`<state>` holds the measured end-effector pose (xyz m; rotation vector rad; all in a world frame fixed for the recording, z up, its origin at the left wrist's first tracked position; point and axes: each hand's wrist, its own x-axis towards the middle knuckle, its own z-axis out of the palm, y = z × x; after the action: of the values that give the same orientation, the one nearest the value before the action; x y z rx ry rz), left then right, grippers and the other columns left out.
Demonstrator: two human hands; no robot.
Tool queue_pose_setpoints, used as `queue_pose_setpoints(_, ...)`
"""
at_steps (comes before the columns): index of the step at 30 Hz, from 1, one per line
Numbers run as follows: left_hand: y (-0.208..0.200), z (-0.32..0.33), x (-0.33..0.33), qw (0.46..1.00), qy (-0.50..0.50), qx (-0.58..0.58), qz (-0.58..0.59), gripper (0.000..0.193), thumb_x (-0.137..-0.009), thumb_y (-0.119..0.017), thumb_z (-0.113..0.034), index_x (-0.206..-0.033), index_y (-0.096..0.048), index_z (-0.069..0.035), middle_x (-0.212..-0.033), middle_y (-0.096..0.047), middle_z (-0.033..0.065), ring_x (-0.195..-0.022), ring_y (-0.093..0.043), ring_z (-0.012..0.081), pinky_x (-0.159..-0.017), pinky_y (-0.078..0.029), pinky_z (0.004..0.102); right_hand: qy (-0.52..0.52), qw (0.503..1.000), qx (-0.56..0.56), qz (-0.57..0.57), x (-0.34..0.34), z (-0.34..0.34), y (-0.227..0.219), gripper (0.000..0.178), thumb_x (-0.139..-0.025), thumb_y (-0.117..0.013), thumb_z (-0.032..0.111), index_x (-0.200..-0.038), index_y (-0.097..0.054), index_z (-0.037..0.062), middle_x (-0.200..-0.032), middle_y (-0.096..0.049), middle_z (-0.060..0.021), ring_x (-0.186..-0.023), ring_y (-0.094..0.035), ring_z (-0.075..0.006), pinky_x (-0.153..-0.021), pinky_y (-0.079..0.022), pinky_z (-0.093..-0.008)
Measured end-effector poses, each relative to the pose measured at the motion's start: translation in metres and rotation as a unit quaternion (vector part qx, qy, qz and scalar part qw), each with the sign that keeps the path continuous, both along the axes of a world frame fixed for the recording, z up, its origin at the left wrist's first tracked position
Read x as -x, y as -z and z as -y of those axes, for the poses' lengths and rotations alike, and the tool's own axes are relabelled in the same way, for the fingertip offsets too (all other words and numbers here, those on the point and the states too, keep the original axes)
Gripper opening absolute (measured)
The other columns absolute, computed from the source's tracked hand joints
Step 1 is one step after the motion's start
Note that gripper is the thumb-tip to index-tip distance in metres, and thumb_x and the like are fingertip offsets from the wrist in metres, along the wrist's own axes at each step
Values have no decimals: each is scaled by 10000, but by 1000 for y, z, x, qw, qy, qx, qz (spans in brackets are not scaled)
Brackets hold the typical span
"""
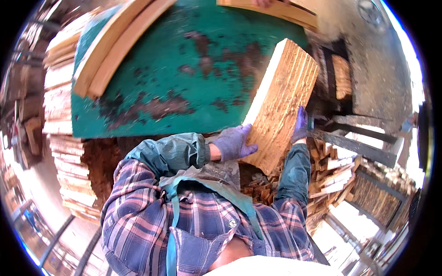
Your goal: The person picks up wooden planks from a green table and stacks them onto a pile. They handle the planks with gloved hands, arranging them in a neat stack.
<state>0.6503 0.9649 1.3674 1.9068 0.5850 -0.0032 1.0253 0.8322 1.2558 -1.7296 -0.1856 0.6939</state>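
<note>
A thick stack of rough wooden boards is tilted over the right front of the green tabletop, its far end leaning away from me. My left hand, in a purple glove, is closed on its left edge near the lower end, thumb across the near face. On the opposite edge, my right hand, also gloved in purple, grips the same stack. Some fingers of both hands are hidden by the wood. Dark worn patches mark the green surface.
Two long timbers lie along the table's left side. At the far edge, another person's hand touches more timber. Stacked boards rise at the left; a dark metal frame and split wood are at the right.
</note>
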Motion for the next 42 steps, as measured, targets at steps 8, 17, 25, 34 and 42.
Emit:
queue_pose_setpoints(8,52,-51,229,947,-210,236,-53,1083,-803,-749,-604,-1576,-176,-108,-1329,-577,324,-1254,-564,440,-1043,-452,450,-147,987,53,-35,291,-97,-38,659,-1027,-545,466,-1481,-397,12,-1483,-463,-144,-1308,-481,-270,-1093,-410,-403)
queue_pose_setpoints(17,121,-93,380,848,-316,416,86,1085,-787,-851,-414,-1605,-195,-137,-1137,-692,135,-1015,-641,204,-917,-518,364,-148,916,42,-371,509,-147,-14,735,-1007,-411,610,-1536,-361,102,-1557,-384,-147,-1371,-421,-353,-1160,-334,-521)
queue_pose_setpoints(25,64,-88,436,817,-384,418,105,999,-790,-847,-300,-1588,-280,-98,-1376,-606,166,-1278,-552,219,-1078,-428,366,-193,868,127,-440,551,-186,-72,675,-1030,-324,586,-1564,-343,173,-1607,-334,-106,-1436,-361,-342,-1205,-252,-548)
queue_pose_setpoints(34,-10,-37,570,641,-737,190,102,877,-841,-815,-98,-1561,-317,-59,-1416,-524,159,-1144,-593,170,-984,-522,290,-545,707,-32,-449,732,-288,34,555,-1055,-420,447,-1481,-457,92,-1501,-480,-88,-1354,-461,-287,-1162,-357,-476)
queue_pose_setpoints(42,-43,99,793,473,-853,24,-221,697,-918,-744,-366,-1445,-477,6,-1270,-663,187,-1138,-657,279,-949,-544,361,-737,502,-1,-453,1053,-239,-10,670,-988,-582,514,-1447,-472,38,-1396,-548,-93,-1271,-505,-237,-1089,-390,-384)
